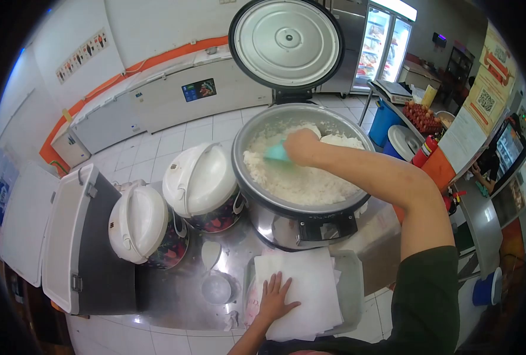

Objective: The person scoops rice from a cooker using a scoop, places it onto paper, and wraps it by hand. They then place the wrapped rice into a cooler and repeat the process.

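Observation:
My right hand (pixel 301 147) reaches into a large rice cooker (pixel 245 184), closed on a teal scoop (pixel 276 151), blurred by motion. The scoop dips into the white rice (pixel 310 184), toward the left of the pot. The cooker's round metal lid (pixel 286 47) stands raised behind it. My left hand (pixel 275 297) lies with fingers spread on a stack of white paper sheets (pixel 310 284), which rests in a grey tray (pixel 352 290) at the table's front edge.
Left of the cooker are two closed white-lidded rice containers (pixel 201 177) (pixel 136 222). A clear cup (pixel 217 288) and a white rice paddle (pixel 210 255) lie on the metal table (pixel 168 296). An open cooler box (pixel 106 248) stands at the far left.

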Demonstrator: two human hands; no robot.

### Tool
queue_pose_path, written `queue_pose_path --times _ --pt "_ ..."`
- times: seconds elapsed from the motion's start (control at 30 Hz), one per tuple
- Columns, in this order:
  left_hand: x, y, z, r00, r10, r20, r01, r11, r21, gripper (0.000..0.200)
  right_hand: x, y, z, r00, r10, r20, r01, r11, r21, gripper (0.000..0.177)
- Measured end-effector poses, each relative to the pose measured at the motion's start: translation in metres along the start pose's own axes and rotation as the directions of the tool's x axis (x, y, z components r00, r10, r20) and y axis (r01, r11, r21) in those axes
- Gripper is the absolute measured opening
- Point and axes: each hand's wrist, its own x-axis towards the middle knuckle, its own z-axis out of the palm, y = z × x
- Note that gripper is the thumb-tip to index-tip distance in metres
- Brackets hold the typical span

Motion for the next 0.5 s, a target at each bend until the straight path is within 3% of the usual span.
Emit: queue_pose_path --times 0.2,0.27,0.33,0.5 --pt "0.005 0.001 -0.028 0.99 -0.022 -0.138 0.003 0.991 -0.137 0.085 -0.024 0.004 -0.018 0.991 -0.108 0.085 0.109 0.994 -0.015 0.02" --pt "0.017 0.01 -0.051 0.942 -0.036 -0.334 -0.077 0.945 -0.319 0.085 -0.037 0.008 -0.038 0.983 -0.117 0.138 0.125 0.991 -0.049 0.019" --pt "0.029 0.017 -0.074 0.92 -0.022 -0.39 -0.125 0.929 -0.347 0.084 -0.05 0.011 -0.05 0.96 -0.184 0.212 0.189 0.982 -0.006 0.017" --pt "0.039 0.022 -0.097 0.87 -0.029 -0.492 -0.2 0.892 -0.407 0.081 -0.072 0.028 -0.043 0.94 -0.301 0.162 0.311 0.95 -0.039 0.029"
